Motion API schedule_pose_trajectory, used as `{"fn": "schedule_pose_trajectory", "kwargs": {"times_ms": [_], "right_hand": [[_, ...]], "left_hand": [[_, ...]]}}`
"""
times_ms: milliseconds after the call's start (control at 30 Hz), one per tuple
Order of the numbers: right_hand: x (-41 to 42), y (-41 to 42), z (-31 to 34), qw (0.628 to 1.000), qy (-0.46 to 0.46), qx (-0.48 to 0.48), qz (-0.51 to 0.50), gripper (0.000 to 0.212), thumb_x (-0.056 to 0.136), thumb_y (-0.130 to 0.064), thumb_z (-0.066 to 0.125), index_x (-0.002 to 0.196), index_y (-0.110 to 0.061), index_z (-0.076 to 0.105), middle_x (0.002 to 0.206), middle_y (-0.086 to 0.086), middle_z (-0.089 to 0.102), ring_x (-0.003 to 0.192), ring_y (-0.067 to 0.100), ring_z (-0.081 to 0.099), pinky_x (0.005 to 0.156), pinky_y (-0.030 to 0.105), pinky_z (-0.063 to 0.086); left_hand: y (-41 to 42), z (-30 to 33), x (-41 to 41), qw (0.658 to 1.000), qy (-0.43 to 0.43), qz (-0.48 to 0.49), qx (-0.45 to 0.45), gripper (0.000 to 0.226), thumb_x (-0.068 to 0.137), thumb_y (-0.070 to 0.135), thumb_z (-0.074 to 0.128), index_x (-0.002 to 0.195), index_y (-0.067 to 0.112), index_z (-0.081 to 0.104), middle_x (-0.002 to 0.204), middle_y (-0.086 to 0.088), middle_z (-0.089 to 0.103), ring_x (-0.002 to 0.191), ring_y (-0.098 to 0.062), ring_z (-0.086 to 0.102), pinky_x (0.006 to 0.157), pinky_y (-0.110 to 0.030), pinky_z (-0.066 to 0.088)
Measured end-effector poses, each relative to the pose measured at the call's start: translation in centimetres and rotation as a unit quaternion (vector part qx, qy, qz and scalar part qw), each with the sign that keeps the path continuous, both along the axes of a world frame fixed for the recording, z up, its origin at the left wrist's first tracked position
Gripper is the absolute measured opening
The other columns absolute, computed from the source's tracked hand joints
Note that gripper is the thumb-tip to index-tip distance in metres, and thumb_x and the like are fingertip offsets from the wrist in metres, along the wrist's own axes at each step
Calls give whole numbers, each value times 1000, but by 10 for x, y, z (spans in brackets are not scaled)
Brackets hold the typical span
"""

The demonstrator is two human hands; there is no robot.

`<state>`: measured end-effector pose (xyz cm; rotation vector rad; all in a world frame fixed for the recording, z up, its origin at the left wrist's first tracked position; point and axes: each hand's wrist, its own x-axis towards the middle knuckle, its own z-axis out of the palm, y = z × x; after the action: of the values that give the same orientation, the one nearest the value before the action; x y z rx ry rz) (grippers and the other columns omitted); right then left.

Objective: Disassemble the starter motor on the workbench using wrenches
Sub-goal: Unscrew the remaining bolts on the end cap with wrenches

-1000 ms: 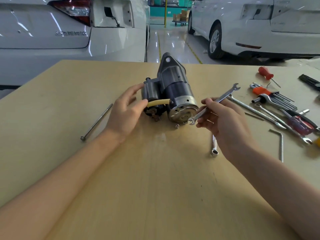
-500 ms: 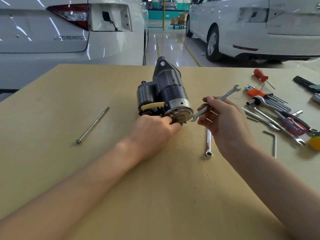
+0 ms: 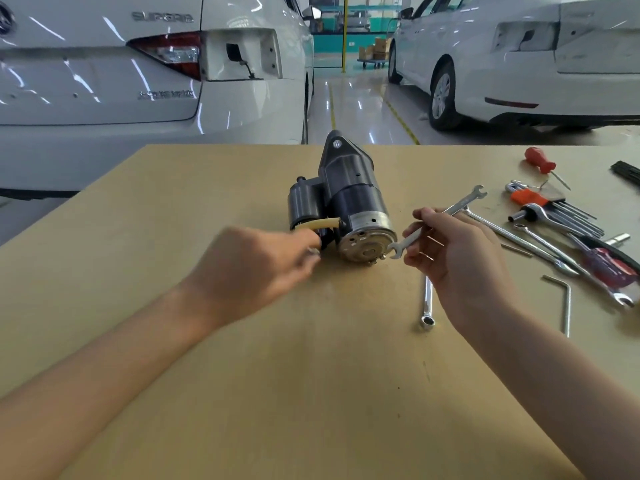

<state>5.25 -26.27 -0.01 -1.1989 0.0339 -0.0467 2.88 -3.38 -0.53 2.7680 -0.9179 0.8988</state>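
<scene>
The dark starter motor (image 3: 349,199) lies on the wooden workbench (image 3: 311,375), its shiny end cap (image 3: 367,244) facing me. My right hand (image 3: 460,258) grips a silver open-end wrench (image 3: 460,206). The wrench's lower jaw sits just right of the end cap's rim, beside a small bolt head. My left hand (image 3: 249,271) is blurred with motion. Its fingertips are at the yellowish cable (image 3: 322,223) and the terminal below the solenoid. Something small and shiny shows at those fingertips, but the blur hides whether they hold it.
A ring wrench (image 3: 427,303) lies on the bench partly under my right hand. To the right lie an L-shaped hex key (image 3: 566,303), several wrenches and hex keys (image 3: 554,216) and a red screwdriver (image 3: 540,161). Two white cars stand beyond the far edge.
My left hand left the end cap's lower edge and swung left to the solenoid side. The right hand keeps the wrench by the cap. The view tilted up a little.
</scene>
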Motion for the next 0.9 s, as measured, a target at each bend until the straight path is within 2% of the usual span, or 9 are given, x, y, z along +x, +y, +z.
{"fn": "schedule_pose_trajectory", "kwargs": {"times_ms": [67, 167, 433, 633, 900], "right_hand": [[0, 1, -1, 1000, 0, -1, 0, 14, 94, -7, 51, 85, -4, 61, 61, 6, 61, 50, 15, 54, 48, 24, 48], [0, 3, -3, 1000, 8, -3, 0, 14, 94, -8, 51, 86, -4, 61, 62, 6, 61, 50, 16, 53, 47, 24, 48], [5, 1, -6, 1000, 23, 6, 0, 13, 94, -8, 51, 87, -4, 62, 59, 5, 62, 48, 14, 53, 46, 23, 47], [9, -1, -9, 999, 32, 8, 3, 12, 92, -9, 52, 87, -5, 62, 61, 6, 62, 47, 14, 52, 45, 23, 47], [8, 0, -9, 1000, 13, 0, 3, 12, 93, -9, 53, 87, -4, 62, 61, 5, 61, 47, 14, 53, 46, 24, 47]], "left_hand": [[28, 6, -1, 988, 10, 106, -113, 9, 85, 27, 64, 84, 20, 70, 63, 7, 56, 52, -17, 49, 46, -25, 41], [69, 3, 5, 964, 82, 217, -130, 3, 82, 24, 74, 84, 24, 71, 81, 7, 56, 68, -16, 47, 60, -31, 39], [91, -17, 9, 948, 216, 200, -122, 12, 85, 20, 72, 96, 21, 76, 93, 2, 57, 85, -18, 57, 75, -28, 38], [93, -19, 10, 948, 234, 175, -125, 26, 87, 17, 70, 112, 22, 70, 100, 4, 57, 91, -14, 56, 79, -25, 36], [91, -17, 7, 948, 236, 172, -125, 19, 87, 16, 70, 105, 21, 73, 101, 2, 59, 90, -15, 56, 74, -24, 34]]}}
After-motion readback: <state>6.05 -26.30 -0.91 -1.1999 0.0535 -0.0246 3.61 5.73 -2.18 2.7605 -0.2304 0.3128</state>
